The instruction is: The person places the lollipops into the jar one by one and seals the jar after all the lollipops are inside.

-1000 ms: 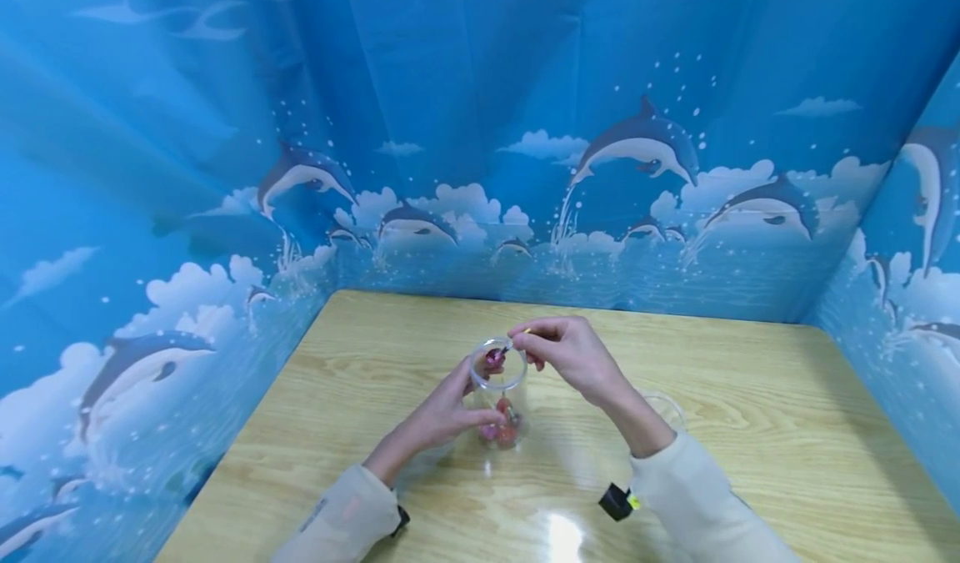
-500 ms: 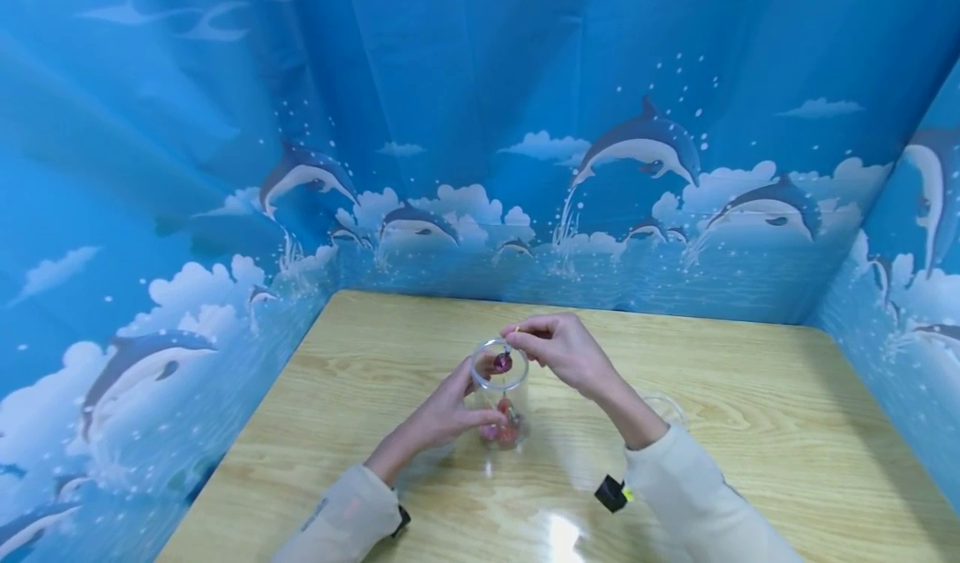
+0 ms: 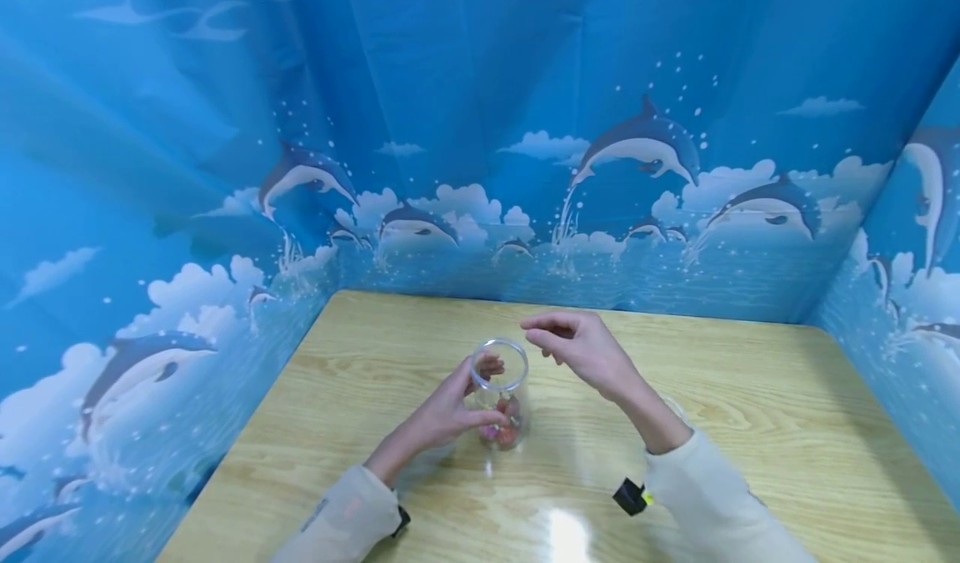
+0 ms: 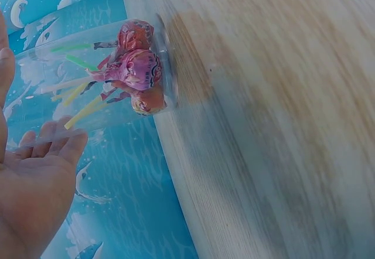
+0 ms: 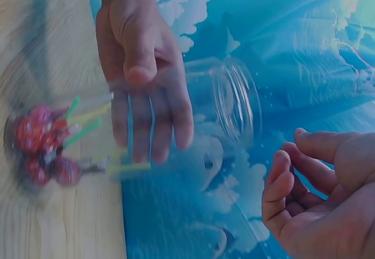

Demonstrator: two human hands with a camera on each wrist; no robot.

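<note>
A clear plastic jar [image 3: 522, 396] stands upright on the table, its mouth uncovered. Several wrapped lollipops [image 4: 140, 70] lie heads down at its bottom, in red, pink and orange wrappers, with green, yellow and white sticks pointing up. My left hand [image 3: 450, 409] holds the jar from the side, thumb across the near wall and fingers behind it. Beside the jar's rim, just up and to the right, my right hand [image 3: 581, 350] hovers with fingers loosely bent. Nothing sits between its fingertips in the right wrist view.
A clear round rim [image 3: 677, 409] shows on the table behind the right forearm, mostly hidden. Blue dolphin-print curtains [image 3: 465, 254] surround the back and sides of the wooden table [image 3: 780, 429]. A black wrist device [image 3: 630, 497] hangs at the right cuff.
The right hand held a dark pink lollipop by its stick over the jar's mouth, let it drop in, and moved back to the right. The left hand has stayed put.
</note>
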